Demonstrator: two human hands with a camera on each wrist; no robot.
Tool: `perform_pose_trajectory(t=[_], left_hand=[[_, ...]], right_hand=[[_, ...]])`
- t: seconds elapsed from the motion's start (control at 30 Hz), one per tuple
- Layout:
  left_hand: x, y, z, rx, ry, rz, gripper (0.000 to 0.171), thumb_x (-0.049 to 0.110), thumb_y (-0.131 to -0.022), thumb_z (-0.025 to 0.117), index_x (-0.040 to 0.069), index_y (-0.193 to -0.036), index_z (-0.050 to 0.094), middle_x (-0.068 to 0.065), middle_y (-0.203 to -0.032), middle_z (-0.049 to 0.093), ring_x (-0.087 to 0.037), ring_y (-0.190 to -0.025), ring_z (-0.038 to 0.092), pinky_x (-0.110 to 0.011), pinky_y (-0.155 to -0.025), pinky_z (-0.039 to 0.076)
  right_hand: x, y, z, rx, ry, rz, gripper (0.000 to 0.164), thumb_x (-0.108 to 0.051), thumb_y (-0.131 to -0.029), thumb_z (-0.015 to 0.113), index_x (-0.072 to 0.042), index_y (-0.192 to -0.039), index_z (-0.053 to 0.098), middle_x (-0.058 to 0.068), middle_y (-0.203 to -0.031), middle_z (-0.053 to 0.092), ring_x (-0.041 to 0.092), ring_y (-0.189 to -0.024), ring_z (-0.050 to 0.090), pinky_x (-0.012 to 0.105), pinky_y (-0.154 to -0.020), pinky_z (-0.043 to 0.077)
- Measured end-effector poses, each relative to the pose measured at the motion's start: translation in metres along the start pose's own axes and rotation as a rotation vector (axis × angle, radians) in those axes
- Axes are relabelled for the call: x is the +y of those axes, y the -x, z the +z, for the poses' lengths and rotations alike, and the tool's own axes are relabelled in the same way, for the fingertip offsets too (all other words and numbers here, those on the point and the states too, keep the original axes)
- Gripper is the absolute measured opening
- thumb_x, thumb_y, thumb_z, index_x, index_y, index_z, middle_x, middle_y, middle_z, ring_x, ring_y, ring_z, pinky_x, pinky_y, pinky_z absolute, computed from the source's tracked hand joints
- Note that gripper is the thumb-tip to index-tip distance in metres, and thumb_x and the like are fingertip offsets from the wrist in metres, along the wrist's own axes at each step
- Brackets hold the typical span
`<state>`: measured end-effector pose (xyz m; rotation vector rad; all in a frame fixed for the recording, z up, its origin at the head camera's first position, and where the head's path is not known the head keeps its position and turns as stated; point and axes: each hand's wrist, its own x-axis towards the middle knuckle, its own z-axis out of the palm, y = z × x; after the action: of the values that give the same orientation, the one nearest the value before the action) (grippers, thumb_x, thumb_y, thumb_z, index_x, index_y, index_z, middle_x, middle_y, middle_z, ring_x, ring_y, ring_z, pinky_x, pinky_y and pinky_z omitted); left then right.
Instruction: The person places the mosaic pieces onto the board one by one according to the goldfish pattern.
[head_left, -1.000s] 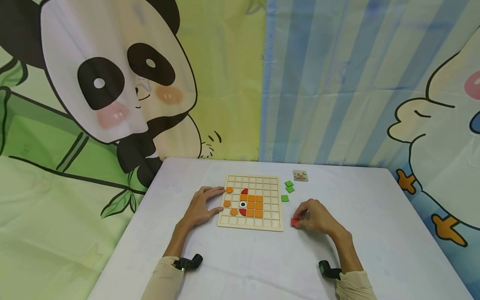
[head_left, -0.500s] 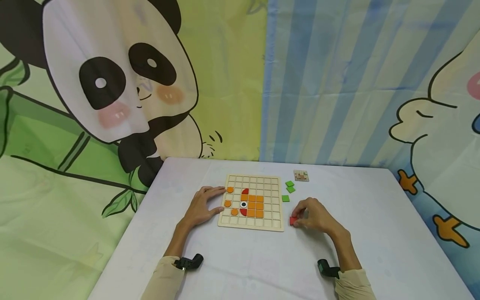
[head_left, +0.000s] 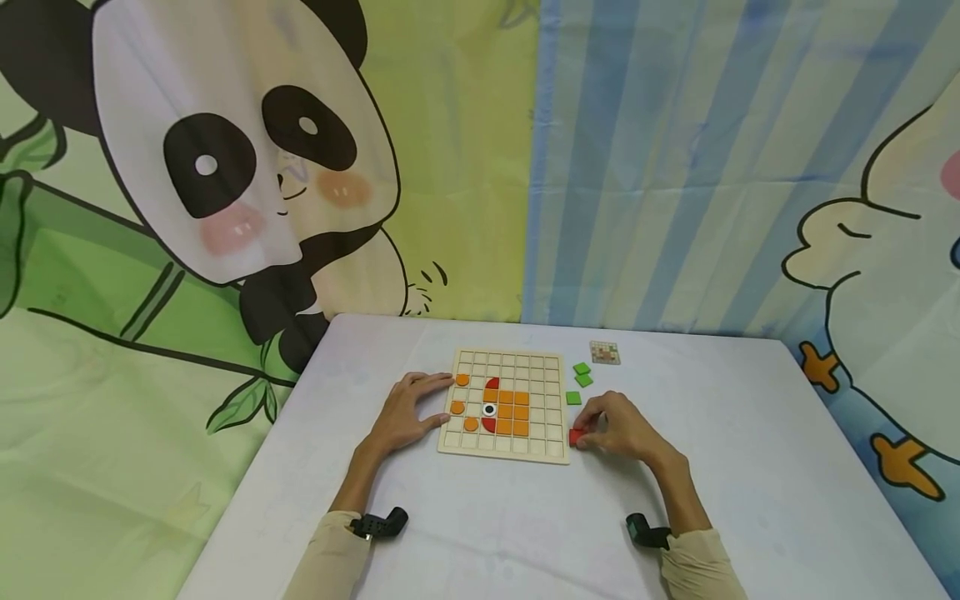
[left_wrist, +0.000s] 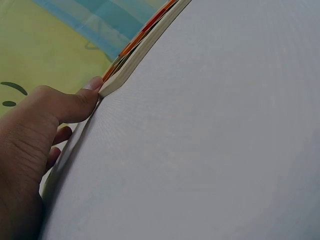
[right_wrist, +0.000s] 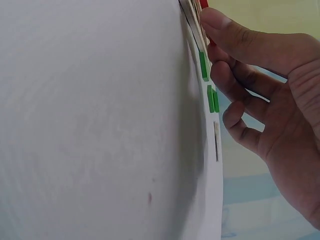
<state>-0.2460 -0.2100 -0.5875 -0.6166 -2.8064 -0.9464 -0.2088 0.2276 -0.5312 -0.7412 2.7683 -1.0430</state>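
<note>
A pale wooden grid board (head_left: pixel 551 457) lies on the table. My left hand (head_left: pixel 405 415) rests at its left edge, fingers extended; in the left wrist view the thumb (left_wrist: pixel 82 104) touches the board's corner. Just off the board's right edge, my right hand (head_left: pixel 626 432) pinches a red square tile (head_left: pixel 576 437) between thumb and fingertips. Orange square tiles (head_left: pixel 513 412) form a block on the board, with a white eye tile (head_left: pixel 490 410) and two red rounded tiles (head_left: pixel 492 383) at its left. Three orange round tiles (head_left: pixel 457 407) sit nearer the left side.
Three green square tiles (head_left: pixel 573 398) lie on the table beyond my right hand, beside the board's right edge. Behind them is a small patterned card (head_left: pixel 604 352). A white cloth covers the table (head_left: pixel 495 533), and printed curtains (head_left: pixel 465 167) hang behind it.
My right hand has moved left with the red tile, from a short distance away to right beside the board's edge. The left hand stays at the board's left side.
</note>
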Motion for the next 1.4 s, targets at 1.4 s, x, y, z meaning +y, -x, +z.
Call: perform_pose_trajectory(t=[1.4], left_hand=[[0.002,0.000,-0.002,0.002,-0.014,-0.002,0.067,0.037,-0.091,0.089,0.032,-0.153,0.065,0.010,-0.161,0.061,-0.027,-0.144,0.052,-0.060,-0.120,0.040]], right_hand=[[-0.028,-0.040,0.031,-0.030,-0.062,-0.039,0.014,-0.008,-0.084,0.094,-0.010,-0.096,0.087,0.000,-0.094,0.081,0.008,-0.079,0.064,0.026,-0.074,0.056]])
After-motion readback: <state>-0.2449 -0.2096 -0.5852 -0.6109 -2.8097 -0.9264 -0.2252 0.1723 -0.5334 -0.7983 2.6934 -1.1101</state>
